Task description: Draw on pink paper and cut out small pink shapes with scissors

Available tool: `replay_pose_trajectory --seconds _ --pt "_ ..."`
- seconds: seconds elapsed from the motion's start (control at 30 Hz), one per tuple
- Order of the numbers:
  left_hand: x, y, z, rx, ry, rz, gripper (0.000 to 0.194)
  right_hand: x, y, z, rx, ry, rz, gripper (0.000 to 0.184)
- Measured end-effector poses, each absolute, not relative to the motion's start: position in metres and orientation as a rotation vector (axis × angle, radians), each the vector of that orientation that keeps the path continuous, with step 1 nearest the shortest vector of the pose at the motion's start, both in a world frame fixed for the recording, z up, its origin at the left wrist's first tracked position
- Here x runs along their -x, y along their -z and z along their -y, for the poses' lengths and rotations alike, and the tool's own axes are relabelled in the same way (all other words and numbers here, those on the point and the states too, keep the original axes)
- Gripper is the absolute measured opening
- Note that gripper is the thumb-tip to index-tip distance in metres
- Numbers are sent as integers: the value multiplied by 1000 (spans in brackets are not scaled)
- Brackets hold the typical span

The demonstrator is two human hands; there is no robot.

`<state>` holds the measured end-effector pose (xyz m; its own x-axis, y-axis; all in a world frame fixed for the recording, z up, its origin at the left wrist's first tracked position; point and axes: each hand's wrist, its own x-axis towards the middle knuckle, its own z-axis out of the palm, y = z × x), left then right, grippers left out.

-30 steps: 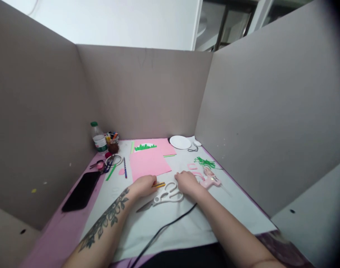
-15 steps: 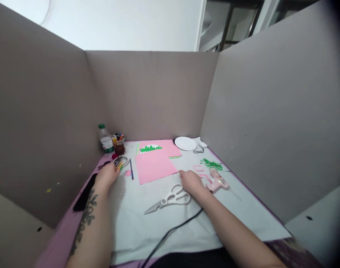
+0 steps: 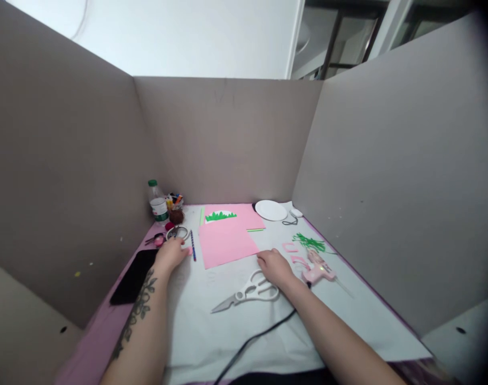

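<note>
My left hand (image 3: 171,254) reaches forward with curled fingers, the tips on a small pink paper circle (image 3: 190,251) that they partly cover. Just right of the circle lies a dark blue patterned pencil (image 3: 193,246), and a white roll of tape (image 3: 183,233) is behind the hand. My right hand (image 3: 275,266) has its bent fingers at the right front corner of a large pink paper sheet (image 3: 227,246); the exact grip is partly hidden. In front of the sheet, white-handled scissors (image 3: 247,293) point left, their handles next to my right wrist.
On the right are a pink glue gun (image 3: 319,270), green strips (image 3: 310,242) and pink cut-outs (image 3: 291,247). A white plate (image 3: 271,210) is at the back. A bottle (image 3: 159,206) and black phone (image 3: 134,277) stand left. A black cable (image 3: 252,339) crosses the front; grey panels enclose three sides.
My left hand has moved right from the tape roll to the pink circle. A yellow and green bit at its fingertips no longer shows. My right hand stays at the sheet's corner.
</note>
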<state>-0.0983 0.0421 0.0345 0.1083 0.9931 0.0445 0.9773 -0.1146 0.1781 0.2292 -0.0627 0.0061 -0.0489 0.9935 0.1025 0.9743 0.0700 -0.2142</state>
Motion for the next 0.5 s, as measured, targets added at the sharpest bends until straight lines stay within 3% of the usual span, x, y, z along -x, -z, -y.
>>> replay_pose_trajectory --seconds 0.17,0.33,0.5 --pt "82 -18 -48 -2275 -259 -1896 28 -229 -6 64 1939 -197 2151 28" --pt "83 -21 -52 -2167 -314 -1866 37 -234 -2 63 1794 -261 2113 28" --pt "93 -26 -51 -2079 -386 -1884 26 -232 0 66 1593 -289 2118 25"
